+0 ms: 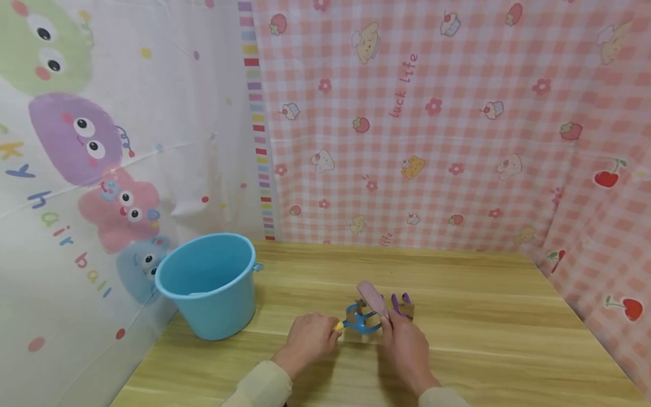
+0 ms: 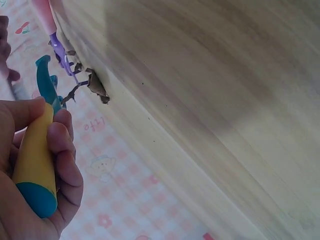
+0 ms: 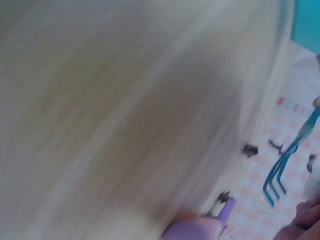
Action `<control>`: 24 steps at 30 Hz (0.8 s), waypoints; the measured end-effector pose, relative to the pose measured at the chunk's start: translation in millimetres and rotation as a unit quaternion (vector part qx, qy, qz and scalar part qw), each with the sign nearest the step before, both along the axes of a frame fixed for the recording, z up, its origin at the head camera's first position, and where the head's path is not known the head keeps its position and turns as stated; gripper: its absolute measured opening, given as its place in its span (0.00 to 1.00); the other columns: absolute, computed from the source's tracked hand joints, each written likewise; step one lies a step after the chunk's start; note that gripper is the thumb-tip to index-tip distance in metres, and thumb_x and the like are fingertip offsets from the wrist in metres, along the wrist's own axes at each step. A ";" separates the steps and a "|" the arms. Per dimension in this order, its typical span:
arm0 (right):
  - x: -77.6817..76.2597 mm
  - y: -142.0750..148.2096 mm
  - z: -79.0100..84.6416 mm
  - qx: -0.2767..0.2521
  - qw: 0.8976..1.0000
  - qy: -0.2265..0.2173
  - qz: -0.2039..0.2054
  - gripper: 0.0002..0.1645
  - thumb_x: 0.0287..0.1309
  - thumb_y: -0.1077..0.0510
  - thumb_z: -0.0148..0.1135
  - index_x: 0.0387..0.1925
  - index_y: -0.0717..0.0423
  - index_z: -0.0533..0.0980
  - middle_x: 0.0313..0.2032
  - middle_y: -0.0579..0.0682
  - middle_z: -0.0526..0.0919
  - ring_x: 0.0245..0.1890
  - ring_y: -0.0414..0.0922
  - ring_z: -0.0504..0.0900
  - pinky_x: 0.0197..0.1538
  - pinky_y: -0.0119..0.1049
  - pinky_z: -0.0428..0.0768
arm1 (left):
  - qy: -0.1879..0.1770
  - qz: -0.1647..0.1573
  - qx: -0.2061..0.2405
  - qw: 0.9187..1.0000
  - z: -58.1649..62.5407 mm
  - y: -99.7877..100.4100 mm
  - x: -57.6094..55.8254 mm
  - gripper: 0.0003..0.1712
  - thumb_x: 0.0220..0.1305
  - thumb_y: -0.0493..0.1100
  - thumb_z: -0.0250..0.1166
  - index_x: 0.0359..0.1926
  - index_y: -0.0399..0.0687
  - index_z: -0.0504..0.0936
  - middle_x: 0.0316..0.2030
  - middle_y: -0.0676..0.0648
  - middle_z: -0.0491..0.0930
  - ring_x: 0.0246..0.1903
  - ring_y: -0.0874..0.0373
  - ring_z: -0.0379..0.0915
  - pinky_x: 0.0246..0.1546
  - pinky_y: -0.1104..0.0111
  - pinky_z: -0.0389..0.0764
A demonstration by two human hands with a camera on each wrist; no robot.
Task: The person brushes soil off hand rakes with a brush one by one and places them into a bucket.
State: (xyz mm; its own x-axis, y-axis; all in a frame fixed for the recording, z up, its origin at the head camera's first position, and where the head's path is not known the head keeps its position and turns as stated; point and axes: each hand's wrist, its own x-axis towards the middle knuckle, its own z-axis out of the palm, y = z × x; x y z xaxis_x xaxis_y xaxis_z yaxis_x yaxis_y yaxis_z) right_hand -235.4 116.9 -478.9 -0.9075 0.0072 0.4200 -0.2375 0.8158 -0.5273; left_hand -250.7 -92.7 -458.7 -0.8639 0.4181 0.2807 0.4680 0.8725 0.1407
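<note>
My left hand (image 1: 313, 337) grips the yellow handle (image 2: 36, 162) of a small garden rake. Its blue tines (image 1: 360, 322) stand by brown, leaf-like scraps (image 2: 97, 86) on the table. My right hand (image 1: 408, 347) holds a pink, paddle-shaped tool (image 1: 373, 298) with a textured flat head, slanting up and left over the blue rake; its exact kind is unclear. Just beyond the right hand lies a purple rake (image 1: 402, 304), partly hidden, with brown scraps at its tines. The left wrist view shows its pink handle (image 2: 44, 16). The right wrist view is blurred, with the right hand (image 3: 306, 220) at its lower right.
A light blue bucket (image 1: 221, 316) stands on the left of the wood-grain table (image 1: 498, 333). Behind the table hangs a pink checked cloth (image 1: 396, 141), and a white cloth (image 1: 193, 130) with cartoon figures covers the left side.
</note>
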 end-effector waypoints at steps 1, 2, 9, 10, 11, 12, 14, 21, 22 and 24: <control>0.5 -2.0 0.4 -0.013 1.000 -0.005 0.009 0.11 0.68 0.57 0.59 0.45 0.59 0.81 0.24 0.49 0.80 0.20 0.45 0.75 0.22 0.43 0.72 | 0.000 -0.001 0.001 1.000 0.3 0.2 0.2 0.21 0.64 0.48 0.65 0.17 0.56 0.67 0.12 0.60 0.61 0.14 0.65 0.56 0.16 0.71 0.61; 1.0 -3.3 0.5 -0.021 1.000 -0.009 0.017 0.11 0.67 0.58 0.60 0.45 0.59 0.81 0.24 0.49 0.81 0.20 0.46 0.75 0.21 0.43 0.72 | 0.000 -0.002 0.003 1.000 0.8 0.4 0.2 0.21 0.64 0.48 0.65 0.18 0.56 0.67 0.12 0.60 0.60 0.13 0.66 0.56 0.15 0.72 0.60; 1.8 -2.9 -6.0 0.031 0.999 -0.007 -0.011 0.16 0.65 0.56 0.62 0.52 0.57 0.81 0.38 0.58 0.87 0.32 0.60 0.85 0.30 0.54 0.79 | 0.002 -0.004 0.016 1.000 3.9 1.0 0.2 0.20 0.65 0.48 0.65 0.18 0.56 0.67 0.13 0.59 0.61 0.13 0.66 0.55 0.14 0.72 0.60; 1.3 -2.5 -6.7 0.039 0.999 -0.004 -0.013 0.16 0.65 0.55 0.62 0.52 0.56 0.81 0.37 0.57 0.87 0.32 0.60 0.85 0.30 0.54 0.79 | 0.002 -0.003 0.015 1.000 3.8 0.9 0.2 0.21 0.65 0.48 0.65 0.18 0.56 0.67 0.13 0.59 0.61 0.14 0.66 0.56 0.15 0.72 0.60; 1.1 -1.9 -7.0 0.048 0.999 0.002 -0.013 0.16 0.65 0.55 0.62 0.52 0.57 0.81 0.37 0.57 0.87 0.32 0.59 0.85 0.30 0.54 0.79 | 0.000 -0.001 0.015 1.000 3.8 0.8 0.1 0.21 0.65 0.48 0.65 0.18 0.56 0.66 0.13 0.59 0.61 0.14 0.66 0.56 0.15 0.72 0.60; 1.1 -1.5 -7.0 0.057 0.998 0.007 -0.012 0.16 0.65 0.55 0.62 0.51 0.57 0.81 0.36 0.57 0.86 0.32 0.59 0.84 0.30 0.54 0.79 | -0.002 -0.001 0.015 1.000 3.7 0.8 -0.1 0.21 0.65 0.48 0.65 0.18 0.56 0.66 0.13 0.60 0.61 0.14 0.66 0.56 0.15 0.72 0.60; 1.2 -0.7 -6.9 0.074 0.997 0.018 -0.012 0.16 0.65 0.55 0.62 0.51 0.57 0.80 0.34 0.55 0.85 0.30 0.59 0.84 0.28 0.52 0.78 | -0.005 0.000 0.016 1.000 3.5 0.8 -0.4 0.21 0.66 0.49 0.64 0.18 0.56 0.66 0.12 0.60 0.60 0.13 0.66 0.55 0.15 0.72 0.60; 0.3 5.4 -6.7 0.102 0.994 0.039 -0.022 0.16 0.63 0.56 0.64 0.50 0.58 0.80 0.30 0.55 0.83 0.25 0.55 0.82 0.24 0.47 0.78 | -0.007 0.002 0.018 1.000 4.1 -0.1 0.9 0.20 0.65 0.49 0.65 0.19 0.56 0.68 0.13 0.60 0.62 0.14 0.66 0.57 0.16 0.72 0.62; 0.0 6.8 -7.0 0.106 0.993 0.041 -0.024 0.16 0.63 0.56 0.65 0.50 0.58 0.81 0.29 0.55 0.82 0.24 0.55 0.82 0.23 0.47 0.77 | -0.007 0.003 0.018 1.000 3.9 -0.4 1.1 0.20 0.65 0.49 0.65 0.19 0.56 0.68 0.13 0.60 0.62 0.14 0.66 0.57 0.16 0.72 0.62; -0.4 9.7 -7.1 0.112 0.992 0.042 -0.028 0.15 0.63 0.57 0.65 0.50 0.58 0.80 0.28 0.54 0.82 0.23 0.54 0.81 0.22 0.46 0.77 | -0.007 0.003 0.018 1.000 3.7 -0.8 1.1 0.20 0.65 0.49 0.65 0.18 0.57 0.68 0.13 0.60 0.62 0.14 0.66 0.58 0.17 0.71 0.63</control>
